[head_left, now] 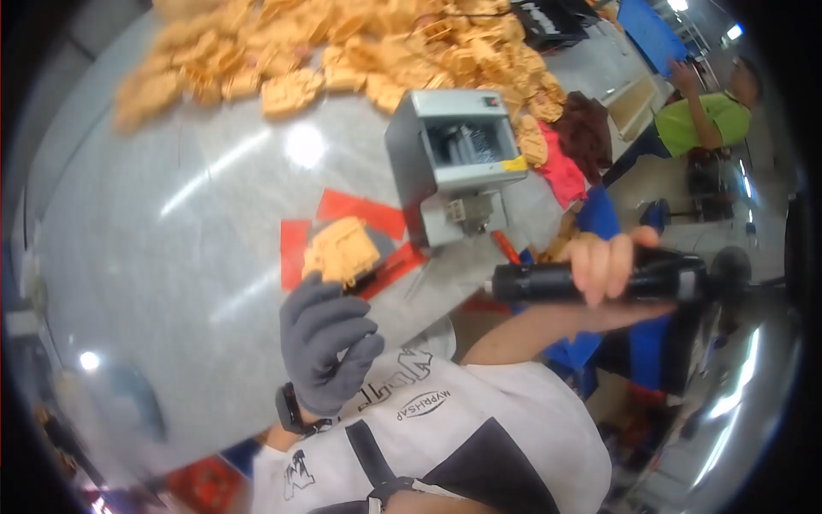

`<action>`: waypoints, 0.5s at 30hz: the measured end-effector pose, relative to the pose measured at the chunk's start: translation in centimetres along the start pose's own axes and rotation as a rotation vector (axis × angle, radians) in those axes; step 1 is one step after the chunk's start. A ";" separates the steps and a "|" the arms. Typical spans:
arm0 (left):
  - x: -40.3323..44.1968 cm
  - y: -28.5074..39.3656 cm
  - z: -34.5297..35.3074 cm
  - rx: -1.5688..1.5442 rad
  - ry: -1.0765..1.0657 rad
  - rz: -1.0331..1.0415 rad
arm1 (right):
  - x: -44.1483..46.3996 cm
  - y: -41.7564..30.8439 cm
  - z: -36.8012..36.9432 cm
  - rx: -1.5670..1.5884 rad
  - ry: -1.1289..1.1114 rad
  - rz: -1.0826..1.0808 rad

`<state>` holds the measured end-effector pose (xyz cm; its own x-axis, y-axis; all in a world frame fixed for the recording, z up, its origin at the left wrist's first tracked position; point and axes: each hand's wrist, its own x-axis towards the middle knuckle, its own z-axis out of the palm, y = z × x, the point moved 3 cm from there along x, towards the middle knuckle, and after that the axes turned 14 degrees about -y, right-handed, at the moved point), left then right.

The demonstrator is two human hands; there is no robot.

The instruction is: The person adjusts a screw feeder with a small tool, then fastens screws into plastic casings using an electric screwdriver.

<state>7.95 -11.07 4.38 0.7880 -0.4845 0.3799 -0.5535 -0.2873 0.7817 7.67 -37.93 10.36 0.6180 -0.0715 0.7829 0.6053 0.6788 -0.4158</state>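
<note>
Gripping a black power tool [541, 283], the bare right hand [604, 267] wraps its fingers around the barrel, whose tip points toward the table [171, 291]. The gloved left hand [332, 343] has its fingers loosely curled, with a fingertip at the lower edge of one orange part [347, 250]; whether it pinches the part, one cannot tell. That part lies on the table among three red pieces [294, 244], just beside a grey machine [419, 201].

The machine has one open tray [438, 147] at its top, in which small shiny metal pieces lie, too blurred to count. Farther back stands one black box [561, 32] with something pale and dark in it, not clear enough to name. A heap of orange parts [342, 38], too many and too overlapped to count, spreads along the far side. Two cloths lie right of it, one pink [561, 167] and one dark brown [587, 128].

One other person [706, 127], in a yellow-green top, is well apart. The white shirt [548, 411] carries a large letter resembling M and an oval emblem [424, 404] whose small lettering cannot be read with certainty.
</note>
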 end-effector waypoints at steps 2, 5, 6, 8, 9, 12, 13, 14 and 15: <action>1.1 0.2 0.2 -0.034 0.001 0.039 | -0.5 -1.3 -0.4 -0.221 0.071 0.032; 1.6 0.6 1.1 -0.111 0.015 0.061 | -2.4 -3.0 -1.0 -0.346 0.203 -0.049; 1.5 0.6 1.5 -0.143 0.035 0.057 | -3.3 -3.5 -1.1 -0.406 0.279 -0.066; 1.6 1.4 1.6 -0.173 0.021 0.044 | -3.6 -4.2 -0.5 -0.440 0.354 -0.108; 1.6 1.4 1.9 -0.183 0.021 0.051 | -3.7 -4.6 -0.4 -0.531 0.366 -0.081; 1.7 1.4 2.6 -0.225 0.013 0.051 | -4.5 -5.0 -0.5 -0.639 0.416 -0.070; 1.7 1.4 2.7 -0.256 0.031 0.036 | -4.6 -5.0 -0.8 -0.626 0.419 -0.115; 1.8 1.5 2.9 -0.244 0.018 0.031 | -4.8 -4.9 -0.9 -0.609 0.421 -0.157; 2.1 1.5 2.9 -0.247 0.024 0.042 | -5.0 -4.9 -0.9 -0.612 0.470 -0.147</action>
<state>7.96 -14.95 4.89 0.7737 -0.4710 0.4237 -0.5053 -0.0554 0.8611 2.09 -41.58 8.05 0.5745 -0.5237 0.6290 0.7820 0.1242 -0.6108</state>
